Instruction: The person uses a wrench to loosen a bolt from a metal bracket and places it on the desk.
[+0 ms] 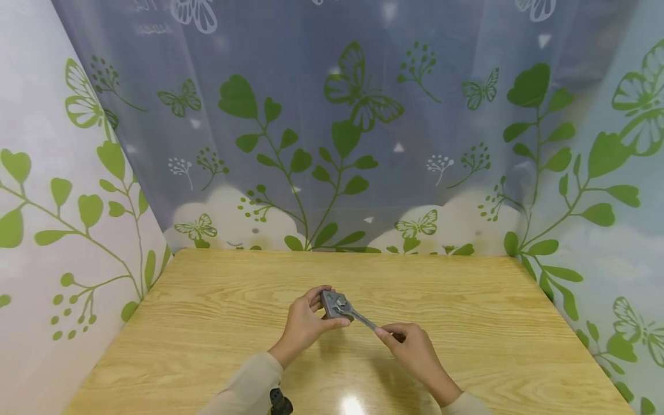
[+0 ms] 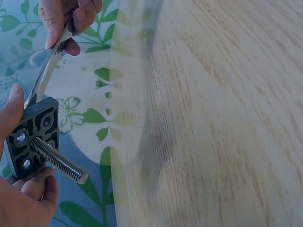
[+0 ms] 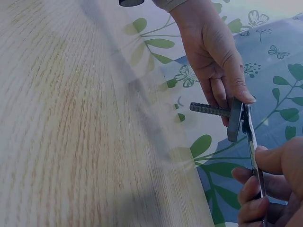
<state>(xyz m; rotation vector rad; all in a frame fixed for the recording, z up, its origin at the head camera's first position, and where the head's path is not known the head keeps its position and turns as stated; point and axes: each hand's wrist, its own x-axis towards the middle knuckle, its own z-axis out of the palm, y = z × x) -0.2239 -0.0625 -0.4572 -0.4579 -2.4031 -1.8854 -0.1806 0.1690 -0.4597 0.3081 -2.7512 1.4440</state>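
My left hand [image 1: 305, 321] grips a square grey plate [image 1: 332, 304] by its edges, above the table. A threaded bolt [image 2: 61, 161] passes through the plate and sticks out on the side away from the wrench, as the left wrist view shows. In my right hand [image 1: 412, 349] is the handle of a metal wrench [image 1: 364, 319], pinched between thumb and fingers. The wrench's head lies against the plate's face, around the bolt head [image 1: 340, 302]. From the right wrist view, the plate [image 3: 235, 120] is edge-on, with the wrench flat along it.
The wood-grain table [image 1: 233, 300] lies below both hands. Behind it and at both sides hang cloth panels [image 1: 311, 190] printed with green leaves and butterflies. A black strap device [image 1: 280, 402] is by the left sleeve [image 1: 249, 383].
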